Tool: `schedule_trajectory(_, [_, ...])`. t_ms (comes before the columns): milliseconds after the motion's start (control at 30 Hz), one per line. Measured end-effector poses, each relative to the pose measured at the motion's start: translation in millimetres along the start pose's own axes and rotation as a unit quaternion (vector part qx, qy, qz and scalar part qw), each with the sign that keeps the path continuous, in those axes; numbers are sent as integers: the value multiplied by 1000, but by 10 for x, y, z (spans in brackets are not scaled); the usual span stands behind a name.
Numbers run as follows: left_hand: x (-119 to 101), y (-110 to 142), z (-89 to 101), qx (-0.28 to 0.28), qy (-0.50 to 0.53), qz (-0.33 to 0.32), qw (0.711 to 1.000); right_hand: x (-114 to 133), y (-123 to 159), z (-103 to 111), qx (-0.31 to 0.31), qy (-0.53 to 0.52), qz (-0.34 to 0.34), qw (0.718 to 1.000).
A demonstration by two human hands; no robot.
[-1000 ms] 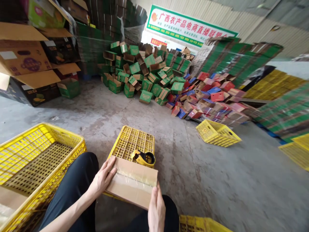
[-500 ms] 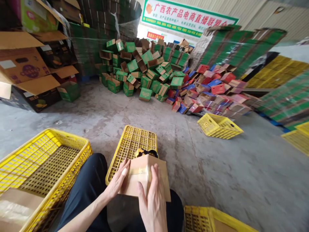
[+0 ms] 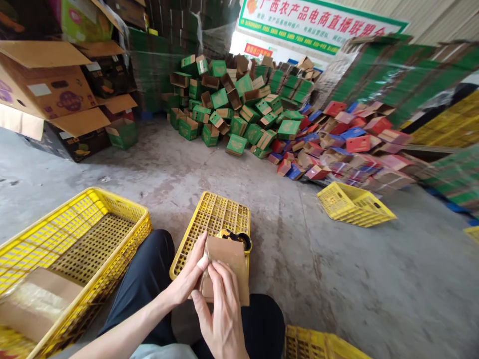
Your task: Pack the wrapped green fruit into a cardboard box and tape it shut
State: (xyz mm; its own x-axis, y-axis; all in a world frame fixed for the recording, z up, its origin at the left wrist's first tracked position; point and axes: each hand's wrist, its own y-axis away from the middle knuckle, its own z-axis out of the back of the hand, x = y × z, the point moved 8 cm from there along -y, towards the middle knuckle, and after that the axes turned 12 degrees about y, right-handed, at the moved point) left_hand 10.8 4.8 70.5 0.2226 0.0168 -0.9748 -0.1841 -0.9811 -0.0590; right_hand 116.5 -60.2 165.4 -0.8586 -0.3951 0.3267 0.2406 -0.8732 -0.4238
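A small brown cardboard box (image 3: 230,267) stands on end over the upturned yellow crate (image 3: 215,219) in front of my knees. My left hand (image 3: 187,276) clasps its left edge, thumb against the near face. My right hand (image 3: 220,311) presses its fingers on the near lower face of the box. Behind the box, a yellow and black tape dispenser (image 3: 235,237) lies on the crate, partly hidden.
A large yellow crate (image 3: 75,234) at my left holds a taped carton (image 3: 33,301). Another yellow crate (image 3: 354,204) lies on the concrete floor at right, one more (image 3: 318,344) by my right knee. Heaps of green, red and blue boxes (image 3: 262,114) fill the back.
The box was lying flat across the crate; both hands have turned it up on end and shifted to its near face. My view moved slightly left.
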Motion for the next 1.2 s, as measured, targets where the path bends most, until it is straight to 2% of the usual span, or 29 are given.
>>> schedule_trajectory(200, [-59,-127,148,-64,48,7,997,181,-61,-71,22,-5,34,999])
schedule_trajectory(267, [-73,-179,172,-53,57,24,997,160,-75,-75,28,10,48,998])
schedule_trajectory(367, [-88,-211,179,-29,64,46,996,-23,-87,-36,28,58,43,997])
schedule_trajectory(467, [-103,-197,187,-32,60,52,996,-305,-77,31,17,81,7,997])
schedule_trajectory(567, [-106,-180,194,-41,48,44,997,-615,-51,60,19,43,-65,997])
schedule_trajectory(667, [-78,-180,202,-39,36,40,998,-936,-34,43,16,-44,-180,983])
schedule_trajectory(733, [-47,-189,209,-35,30,40,998,-1078,-49,-64,32,-152,-248,956])
schedule_trajectory(833, [-26,-204,223,-34,32,35,998,-1093,-129,-335,83,-304,-302,900])
schedule_trajectory(900, [-34,-209,224,-33,43,34,998,-1060,-204,-443,81,-335,-315,884])
schedule_trajectory(1033, [-58,-204,207,-31,59,48,997,-1040,-304,-515,68,-337,-325,881])
schedule_trajectory(1200, [-40,-195,206,-36,58,46,997,-1121,-346,-414,68,-279,-316,904])
